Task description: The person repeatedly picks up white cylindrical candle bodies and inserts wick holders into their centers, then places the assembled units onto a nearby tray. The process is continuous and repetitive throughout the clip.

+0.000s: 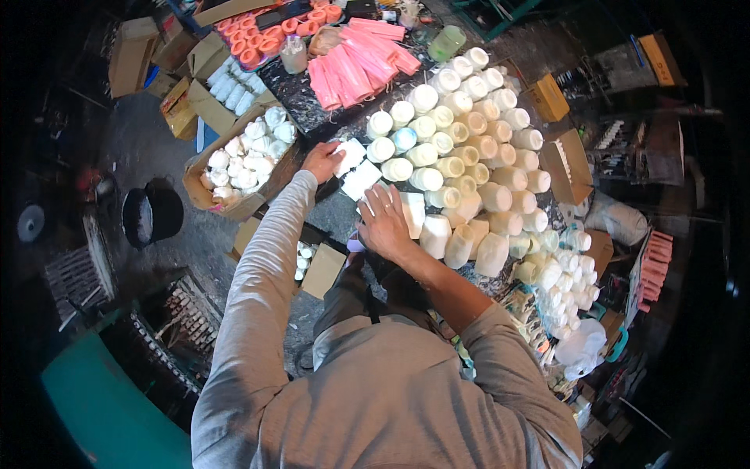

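My left hand [322, 161] reaches out to the table's left edge and grips a flat white plastic bottle [351, 155] by its end. A second flat white bottle [361, 180] lies just right of it. My right hand [383, 223] lies palm down, fingers spread, on the dark table, its fingertips touching another white bottle [412, 213]. Beyond both hands, several rows of white and cream bottles [461, 148] lie packed together with their bottoms toward me.
A cardboard box [205, 190] of white bottles stands left of the table. Pink bundles [355, 62] and orange caps [269, 35] lie at the far end. More cartons [569, 166], a black bucket [152, 213] and small white bottles [566, 293] surround the table.
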`<state>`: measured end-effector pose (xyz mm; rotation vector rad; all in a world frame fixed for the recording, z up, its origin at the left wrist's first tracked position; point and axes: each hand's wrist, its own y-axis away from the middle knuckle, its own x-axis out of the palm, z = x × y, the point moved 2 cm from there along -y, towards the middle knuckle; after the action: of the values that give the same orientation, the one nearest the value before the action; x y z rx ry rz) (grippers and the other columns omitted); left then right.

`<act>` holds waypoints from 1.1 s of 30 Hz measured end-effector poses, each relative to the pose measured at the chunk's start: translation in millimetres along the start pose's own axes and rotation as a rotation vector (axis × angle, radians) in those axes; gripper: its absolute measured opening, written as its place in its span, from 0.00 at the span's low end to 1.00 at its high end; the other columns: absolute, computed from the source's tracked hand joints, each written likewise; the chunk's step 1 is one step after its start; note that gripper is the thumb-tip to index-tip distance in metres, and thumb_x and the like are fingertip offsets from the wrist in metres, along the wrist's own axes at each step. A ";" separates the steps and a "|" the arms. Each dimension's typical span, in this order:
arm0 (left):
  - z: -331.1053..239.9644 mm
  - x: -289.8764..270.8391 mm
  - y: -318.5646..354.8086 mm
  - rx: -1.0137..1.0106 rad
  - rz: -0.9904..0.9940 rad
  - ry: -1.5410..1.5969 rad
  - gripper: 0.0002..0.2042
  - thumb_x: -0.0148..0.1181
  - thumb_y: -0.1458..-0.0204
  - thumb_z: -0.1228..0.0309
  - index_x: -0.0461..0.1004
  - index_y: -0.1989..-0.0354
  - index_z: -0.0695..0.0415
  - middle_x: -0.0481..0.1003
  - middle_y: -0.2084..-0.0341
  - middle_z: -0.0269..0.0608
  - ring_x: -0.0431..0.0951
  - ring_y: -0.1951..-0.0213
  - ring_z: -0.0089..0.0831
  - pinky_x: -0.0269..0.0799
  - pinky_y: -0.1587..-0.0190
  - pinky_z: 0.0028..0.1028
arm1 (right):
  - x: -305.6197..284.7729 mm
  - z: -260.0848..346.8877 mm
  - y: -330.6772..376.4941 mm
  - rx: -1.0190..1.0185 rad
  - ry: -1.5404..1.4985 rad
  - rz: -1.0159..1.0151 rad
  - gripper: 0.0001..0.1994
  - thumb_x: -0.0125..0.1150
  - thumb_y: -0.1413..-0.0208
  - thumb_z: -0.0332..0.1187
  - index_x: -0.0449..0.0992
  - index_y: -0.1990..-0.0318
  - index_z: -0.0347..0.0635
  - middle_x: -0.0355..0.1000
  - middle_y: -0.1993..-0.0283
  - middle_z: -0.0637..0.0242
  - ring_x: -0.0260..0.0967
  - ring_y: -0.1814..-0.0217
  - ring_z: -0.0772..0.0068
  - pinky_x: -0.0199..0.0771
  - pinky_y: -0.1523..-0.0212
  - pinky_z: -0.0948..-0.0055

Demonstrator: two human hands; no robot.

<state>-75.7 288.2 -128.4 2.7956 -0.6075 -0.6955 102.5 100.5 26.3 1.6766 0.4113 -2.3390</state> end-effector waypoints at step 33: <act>15.2 76.9 212.5 -0.344 0.123 -0.054 0.24 0.69 0.44 0.54 0.79 0.51 0.64 0.81 0.67 0.41 0.78 0.68 0.28 0.76 0.62 0.31 | -160.7 -300.7 435.1 1.581 0.041 -0.217 0.43 0.72 0.49 0.49 0.61 0.31 0.31 0.70 0.39 0.39 0.71 0.40 0.40 0.71 0.38 0.50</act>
<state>-93.8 63.1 -112.6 2.4101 -0.5996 -0.7709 570.2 -193.5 47.8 2.1035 -1.7845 -2.8626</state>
